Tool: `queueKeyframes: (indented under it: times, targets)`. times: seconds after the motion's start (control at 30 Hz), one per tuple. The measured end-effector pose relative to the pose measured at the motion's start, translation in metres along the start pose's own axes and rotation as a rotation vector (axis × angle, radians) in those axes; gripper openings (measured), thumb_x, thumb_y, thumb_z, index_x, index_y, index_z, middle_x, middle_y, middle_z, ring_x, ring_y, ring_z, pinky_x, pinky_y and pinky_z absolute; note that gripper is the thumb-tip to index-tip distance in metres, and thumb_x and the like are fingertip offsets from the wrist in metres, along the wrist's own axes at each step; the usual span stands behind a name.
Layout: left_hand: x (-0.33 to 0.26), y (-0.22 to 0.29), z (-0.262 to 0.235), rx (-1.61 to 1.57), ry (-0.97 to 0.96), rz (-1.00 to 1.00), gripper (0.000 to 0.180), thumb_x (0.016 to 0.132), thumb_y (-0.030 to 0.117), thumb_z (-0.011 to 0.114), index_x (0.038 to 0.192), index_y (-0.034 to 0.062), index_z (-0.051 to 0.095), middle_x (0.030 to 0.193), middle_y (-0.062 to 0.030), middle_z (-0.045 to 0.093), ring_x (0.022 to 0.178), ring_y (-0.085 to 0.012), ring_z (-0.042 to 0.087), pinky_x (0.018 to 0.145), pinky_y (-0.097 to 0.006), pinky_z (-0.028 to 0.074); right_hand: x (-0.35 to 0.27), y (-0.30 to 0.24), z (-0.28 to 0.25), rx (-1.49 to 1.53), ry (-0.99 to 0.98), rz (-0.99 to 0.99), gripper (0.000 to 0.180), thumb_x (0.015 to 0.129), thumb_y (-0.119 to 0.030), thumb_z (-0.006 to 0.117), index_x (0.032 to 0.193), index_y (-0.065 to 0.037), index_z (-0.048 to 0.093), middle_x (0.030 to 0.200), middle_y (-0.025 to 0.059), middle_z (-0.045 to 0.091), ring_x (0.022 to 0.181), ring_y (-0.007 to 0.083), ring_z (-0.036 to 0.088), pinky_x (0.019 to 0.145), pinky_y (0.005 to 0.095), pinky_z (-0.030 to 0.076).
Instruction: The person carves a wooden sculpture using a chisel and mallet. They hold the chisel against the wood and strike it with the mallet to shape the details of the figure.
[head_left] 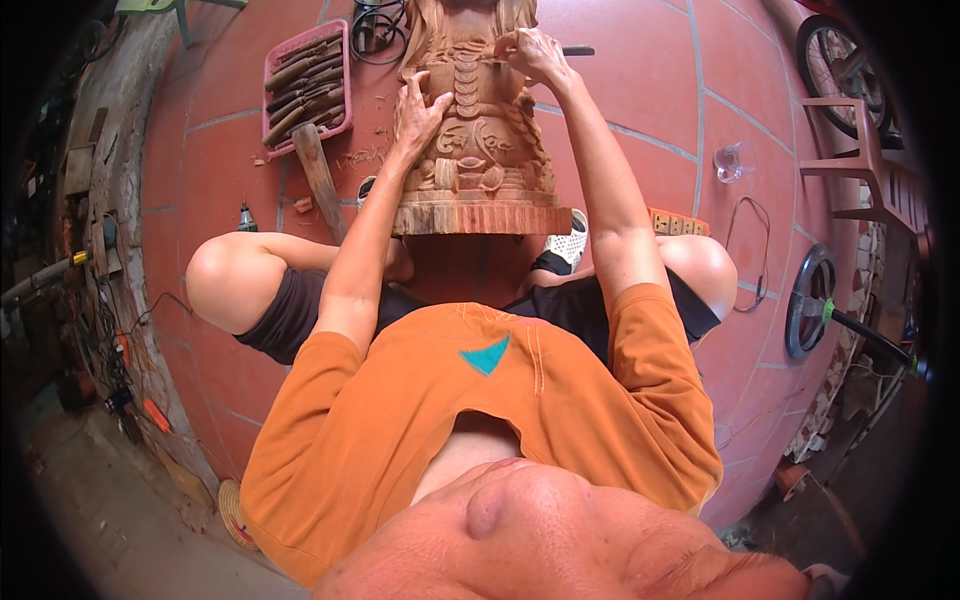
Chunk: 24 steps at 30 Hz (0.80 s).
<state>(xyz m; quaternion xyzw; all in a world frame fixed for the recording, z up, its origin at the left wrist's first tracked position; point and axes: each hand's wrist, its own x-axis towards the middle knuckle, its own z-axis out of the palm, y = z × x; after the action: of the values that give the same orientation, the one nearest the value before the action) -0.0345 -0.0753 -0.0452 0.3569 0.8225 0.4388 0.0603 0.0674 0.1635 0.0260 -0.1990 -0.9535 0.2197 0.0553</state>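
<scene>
A brown wooden carving, cut with figures and rows of rounded shapes, lies between my legs. Its reddish flat base faces me. My left hand rests against the carving's left side, thumb and forefinger spread apart with nothing between them. On the upper right side of the carving, my right hand has its fingers curled in a grip. From behind that hand sticks out the dark end of a narrow tool, which looks like a chisel. Its working tip is hidden by my fingers.
Left of the carving, a pink basket holds several wooden-handled chisels. A wooden mallet leans near my left knee, with wood chips around it. An orange power strip lies by my right knee; a clear cup and plastic chair are farther right.
</scene>
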Motion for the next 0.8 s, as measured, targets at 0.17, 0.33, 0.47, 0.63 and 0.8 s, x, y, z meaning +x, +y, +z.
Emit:
queueKeyframes:
  times: [0.17, 0.33, 0.47, 0.63, 0.8]
  targets:
    - [0.0, 0.0, -0.002, -0.027, -0.035, -0.027, 0.065, 0.085, 0.038, 0.076, 0.136, 0.0104, 0.046, 0.119, -0.0262, 0.059, 0.107, -0.0411, 0.059, 0.092, -0.05, 0.048, 0.001, 0.007, 0.0, -0.15, -0.028, 0.167, 0.02, 0.085, -0.019, 0.063, 0.097, -0.022, 0.079, 0.096, 0.0092, 0.075, 0.094, 0.0311, 0.072, 0.084, 0.0453, 0.055]
    - [0.0, -0.001, -0.002, -0.022, -0.032, -0.029, 0.065, 0.086, 0.039, 0.075, 0.137, 0.0102, 0.045, 0.122, -0.0262, 0.059, 0.111, -0.0416, 0.058, 0.095, -0.05, 0.047, -0.005, 0.004, 0.001, 0.078, 0.068, 0.096, 0.021, 0.085, -0.021, 0.064, 0.1, -0.023, 0.079, 0.098, 0.0101, 0.075, 0.092, 0.0307, 0.072, 0.084, 0.0443, 0.056]
    - [0.0, 0.001, -0.001, -0.019, -0.052, -0.075, 0.065, 0.085, 0.039, 0.075, 0.136, 0.011, 0.046, 0.121, -0.0258, 0.059, 0.111, -0.0412, 0.058, 0.094, -0.05, 0.047, -0.005, -0.009, 0.0, -0.055, 0.014, 0.055, 0.023, 0.084, -0.017, 0.063, 0.1, -0.023, 0.079, 0.101, 0.0093, 0.075, 0.093, 0.0295, 0.072, 0.083, 0.0421, 0.057]
    - [0.001, -0.003, 0.0, -0.014, -0.03, -0.035, 0.065, 0.085, 0.039, 0.076, 0.136, 0.0117, 0.046, 0.12, -0.0249, 0.059, 0.107, -0.0399, 0.059, 0.092, -0.05, 0.048, -0.004, -0.006, 0.006, -0.098, 0.038, 0.06, 0.023, 0.082, -0.016, 0.063, 0.098, -0.022, 0.078, 0.1, 0.0097, 0.075, 0.091, 0.0294, 0.073, 0.079, 0.0411, 0.058]
    - [-0.001, -0.004, 0.001, -0.046, -0.015, -0.025, 0.065, 0.084, 0.038, 0.077, 0.135, 0.0117, 0.047, 0.12, -0.0243, 0.059, 0.106, -0.0388, 0.06, 0.091, -0.049, 0.049, -0.006, -0.007, 0.0, 0.013, -0.016, 0.07, 0.022, 0.082, -0.017, 0.063, 0.097, -0.021, 0.078, 0.099, 0.0111, 0.075, 0.091, 0.0312, 0.072, 0.081, 0.0433, 0.057]
